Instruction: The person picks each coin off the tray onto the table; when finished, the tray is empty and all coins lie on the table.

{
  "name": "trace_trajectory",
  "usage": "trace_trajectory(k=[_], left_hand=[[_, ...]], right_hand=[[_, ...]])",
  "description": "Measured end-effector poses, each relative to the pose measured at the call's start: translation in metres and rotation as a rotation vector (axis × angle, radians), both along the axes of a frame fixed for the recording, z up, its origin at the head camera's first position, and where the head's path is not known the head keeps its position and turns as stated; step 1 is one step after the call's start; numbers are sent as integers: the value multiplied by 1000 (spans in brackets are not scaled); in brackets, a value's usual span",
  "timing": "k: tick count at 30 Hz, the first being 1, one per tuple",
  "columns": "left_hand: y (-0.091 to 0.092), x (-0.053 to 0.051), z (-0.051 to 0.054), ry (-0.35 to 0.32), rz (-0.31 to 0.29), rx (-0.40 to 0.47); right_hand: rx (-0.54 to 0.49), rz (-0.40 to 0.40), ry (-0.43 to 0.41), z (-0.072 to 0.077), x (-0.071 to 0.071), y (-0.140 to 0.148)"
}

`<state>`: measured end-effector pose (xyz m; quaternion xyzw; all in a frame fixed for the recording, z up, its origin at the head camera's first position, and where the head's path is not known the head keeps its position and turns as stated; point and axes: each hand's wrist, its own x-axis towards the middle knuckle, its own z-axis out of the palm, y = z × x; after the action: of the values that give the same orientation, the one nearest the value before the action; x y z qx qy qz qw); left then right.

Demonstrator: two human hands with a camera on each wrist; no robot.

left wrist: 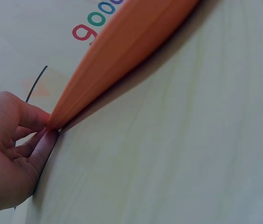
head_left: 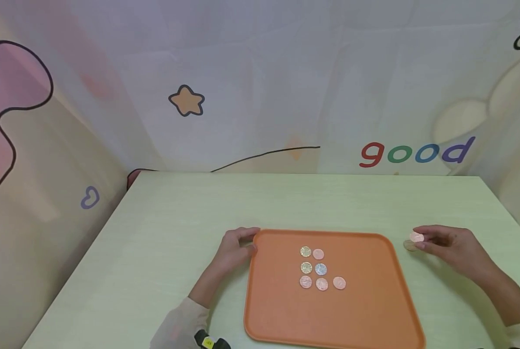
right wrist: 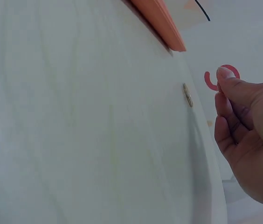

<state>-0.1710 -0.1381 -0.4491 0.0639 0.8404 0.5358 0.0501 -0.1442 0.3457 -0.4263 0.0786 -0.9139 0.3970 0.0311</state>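
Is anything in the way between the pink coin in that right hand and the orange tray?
Nothing visible blocks it. The right hand holds the pink coin beside the orange tray; the tray's rim is the only edge to cross. A gold coin rests on the table close by, probably low enough to pass over.

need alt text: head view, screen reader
A person's right hand pinches a pink disc near a gold disc on a pale table; the left hand holds the far-left corner of an orange tray. Seven discs lie on the tray in three rows: two gold, one blue, four pink.
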Motion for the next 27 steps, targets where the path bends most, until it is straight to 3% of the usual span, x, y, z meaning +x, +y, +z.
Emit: trace_trajectory(k=[7, 27], left_hand=[[0, 0, 0, -8, 3, 13], [0, 2, 2, -21, -14, 15]], right_hand=[[132, -32, 25, -8, 1, 16], [257, -38, 18, -17, -2, 24]])
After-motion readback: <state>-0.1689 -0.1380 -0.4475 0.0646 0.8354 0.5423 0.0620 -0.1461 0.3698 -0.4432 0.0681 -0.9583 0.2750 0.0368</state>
